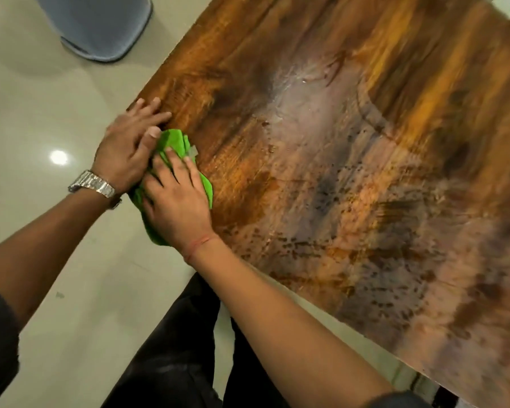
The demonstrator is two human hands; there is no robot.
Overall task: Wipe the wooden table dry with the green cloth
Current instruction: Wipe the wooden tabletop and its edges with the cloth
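Green cloth (175, 144): bunched at the near-left corner of the wooden table (351, 148), partly hanging over the edge.
Right hand (175, 203): lies flat on the cloth, fingers straight and spread, pressing it down.
Left hand (130, 148): fingers straight on the table edge, thumb touching the cloth; a metal watch (93, 184) on the wrist.
Table surface: wet streaks and droplets in the middle and right.
Floor (42, 113): pale tiles, left.

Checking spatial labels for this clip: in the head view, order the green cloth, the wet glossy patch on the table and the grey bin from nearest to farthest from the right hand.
1. green cloth, under the right hand.
2. wet glossy patch, mid-table, up and right.
3. grey bin, on the floor, top left.
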